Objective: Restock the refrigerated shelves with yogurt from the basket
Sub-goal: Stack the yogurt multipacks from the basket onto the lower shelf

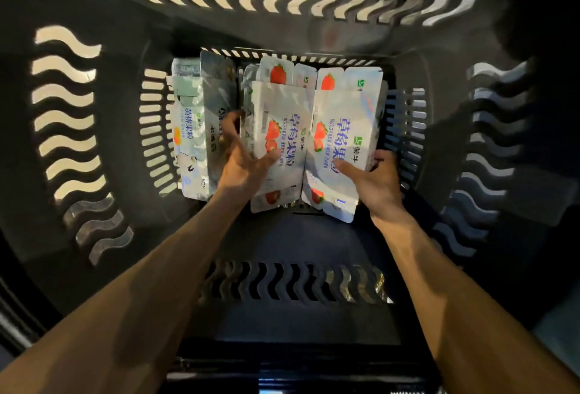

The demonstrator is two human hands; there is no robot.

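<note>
I look straight down into a deep dark plastic basket (94, 148) with wavy slots in its walls. At its bottom stand several white yogurt multipacks. Two strawberry packs lie side by side: the left strawberry pack (282, 111) and the right strawberry pack (348, 111). My left hand (241, 158) grips the left strawberry pack, fingers down its left side and thumb on its face. My right hand (373, 180) holds the right strawberry pack at its near right corner, thumb on top. A yellow-peach pack (188, 130) and a grey pack (219, 95) stand at the left.
The basket walls rise steeply on all sides and leave little room around the packs. The near part of the basket floor (298, 236) is bare and dark. A dark edge of the basket's near rim (282, 359) shows at the bottom.
</note>
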